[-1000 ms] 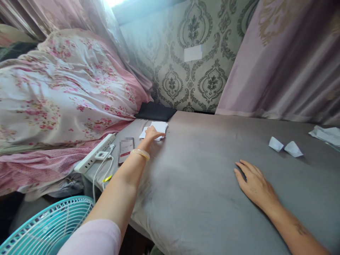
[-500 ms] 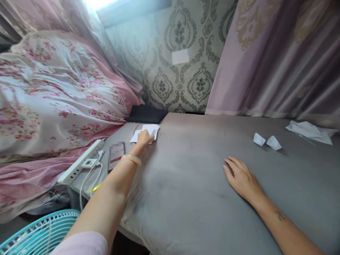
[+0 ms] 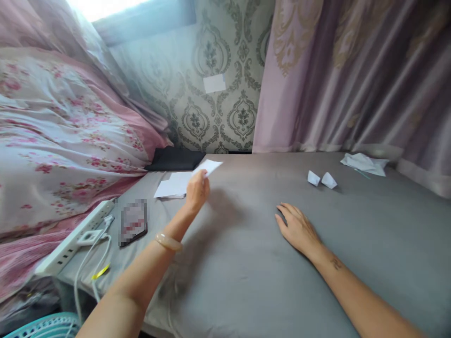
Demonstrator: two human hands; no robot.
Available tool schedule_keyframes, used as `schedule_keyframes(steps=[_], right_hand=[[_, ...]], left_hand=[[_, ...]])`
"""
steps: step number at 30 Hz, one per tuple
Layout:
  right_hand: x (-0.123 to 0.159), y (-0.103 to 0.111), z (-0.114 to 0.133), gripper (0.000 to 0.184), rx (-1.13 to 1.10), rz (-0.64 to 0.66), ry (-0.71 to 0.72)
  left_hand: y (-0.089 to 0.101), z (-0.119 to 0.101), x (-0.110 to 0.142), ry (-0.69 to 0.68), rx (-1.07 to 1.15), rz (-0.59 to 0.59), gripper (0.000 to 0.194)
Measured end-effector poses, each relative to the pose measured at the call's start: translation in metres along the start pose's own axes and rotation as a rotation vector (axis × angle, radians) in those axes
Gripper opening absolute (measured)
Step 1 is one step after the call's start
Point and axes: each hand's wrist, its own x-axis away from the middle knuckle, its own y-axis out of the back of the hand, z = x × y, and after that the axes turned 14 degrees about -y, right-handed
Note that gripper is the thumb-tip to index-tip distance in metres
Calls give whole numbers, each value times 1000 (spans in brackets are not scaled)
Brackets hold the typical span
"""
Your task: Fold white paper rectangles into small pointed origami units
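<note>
My left hand (image 3: 198, 189) is closed on a white sheet of paper (image 3: 211, 166), which is raised above the table and sticks out past the fingers. Just left of that hand lies a stack of white paper (image 3: 171, 185), partly covered by the held sheet and the hand. My right hand (image 3: 296, 228) rests palm down on the grey cloth-covered table (image 3: 246, 263), fingers stretched out and holding nothing. Beyond it stand two small folded white paper pieces, one on the left (image 3: 313, 178) and one on the right (image 3: 329, 180).
A phone (image 3: 133, 222), a white power strip (image 3: 75, 239) with cables and a black folded item (image 3: 176, 159) lie along the left side. Crumpled white paper or plastic (image 3: 364, 164) sits at the far right. A turquoise fan (image 3: 45, 326) stands at the lower left.
My left hand has lifted a sheet off the paper stack and moved it right. My right hand stays flat on the table. The view has turned to the right.
</note>
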Motion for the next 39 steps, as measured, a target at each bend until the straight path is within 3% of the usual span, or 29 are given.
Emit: schedule_keyframes(steps=[4, 6, 9, 12, 16, 23, 29, 32, 35, 39], right_hand=[[0, 5, -3, 64, -134, 0, -89], [1, 9, -6, 75, -180, 0, -94], [2, 15, -8, 60, -191, 34, 12], [4, 19, -6, 51, -170, 99, 136], [7, 20, -4, 61, -133, 175, 240], [10, 22, -3, 48, -78, 241, 245], [15, 47, 8, 35, -154, 376, 222], [14, 53, 9, 28, -184, 424, 170], [10, 48, 6, 23, -201, 379, 55], [7, 35, 6, 30, -213, 290, -116]], left_hand=[[-30, -69, 27, -566, 333, 126, 32], [-38, -91, 41, -684, 427, 214, 37], [-45, -103, 55, -765, 537, 352, 43], [-48, -98, 61, -700, 590, 391, 44], [-49, -89, 63, -541, 524, 344, 49], [-42, -88, 59, -644, 478, 429, 30], [-24, -99, 64, -611, 494, 457, 25], [-20, -105, 67, -502, 513, 402, 16], [-25, -105, 67, -393, 492, 358, 20], [-36, -102, 66, -262, 467, 323, 28]])
